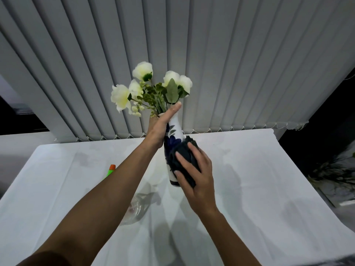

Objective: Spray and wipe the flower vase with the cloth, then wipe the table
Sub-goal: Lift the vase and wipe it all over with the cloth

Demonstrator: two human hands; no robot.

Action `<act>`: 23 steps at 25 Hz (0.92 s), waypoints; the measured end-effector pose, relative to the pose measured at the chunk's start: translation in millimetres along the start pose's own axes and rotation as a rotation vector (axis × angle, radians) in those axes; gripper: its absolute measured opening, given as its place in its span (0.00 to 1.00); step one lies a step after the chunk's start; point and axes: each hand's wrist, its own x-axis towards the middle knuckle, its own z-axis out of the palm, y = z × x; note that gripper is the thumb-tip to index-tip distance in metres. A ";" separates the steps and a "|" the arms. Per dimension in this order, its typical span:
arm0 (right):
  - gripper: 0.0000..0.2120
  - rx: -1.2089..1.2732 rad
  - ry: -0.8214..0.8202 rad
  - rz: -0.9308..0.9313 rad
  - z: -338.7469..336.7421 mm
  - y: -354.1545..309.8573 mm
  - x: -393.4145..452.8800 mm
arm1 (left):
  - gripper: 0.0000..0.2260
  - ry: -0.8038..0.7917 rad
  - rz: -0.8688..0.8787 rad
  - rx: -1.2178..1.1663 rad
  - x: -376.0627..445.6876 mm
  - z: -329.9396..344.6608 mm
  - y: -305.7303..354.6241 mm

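White-and-blue ceramic, the flower vase [174, 129] is held between both hands, tilted with its mouth away from the person; whether its base touches the table [249, 169] cannot be told. The left hand [160, 127] grips the neck from the left, thumb extended up along the neck toward the rim, the other fingers wrapped round the far side and mostly hidden. The right hand [194, 169] presses a dark cloth [185, 156] against the lower right of the vase body, fingers spread and curved over the bunched fabric, fingertips [177, 155] on the cloth. The cloth covers part of the blue floral pattern, which shows between the two hands.

White artificial flowers [143, 87] with green leaves rise from the vase mouth, just beyond the left thumb.

The table is covered in a white sheet and lies beneath both forearms. To the left of the left forearm, partly hidden behind it, a spray bottle [109, 170] shows a green body and orange tip. Below the right hand and just right of the left forearm sits a clear glass item [137, 210], its form unclear.

Grey vertical blinds [230, 64] hang beyond both hands. Dark foliage [334, 175] lies far right of the right hand, past the table edge.
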 end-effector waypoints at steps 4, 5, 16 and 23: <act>0.21 0.184 0.054 0.169 1.2 7.0 -32.4 | 0.28 0.011 0.037 0.045 2.3 -0.4 6.8; 0.21 0.243 0.065 0.242 0.4 5.3 -29.3 | 0.29 0.006 0.046 0.052 1.2 0.3 7.6; 0.21 0.164 0.084 0.198 -9.6 -22.7 56.8 | 0.11 -0.119 -0.034 0.055 -18.9 16.0 3.4; 0.17 -0.172 0.139 -0.133 7.7 5.4 -31.3 | 0.23 0.019 0.029 0.080 -4.9 7.9 12.7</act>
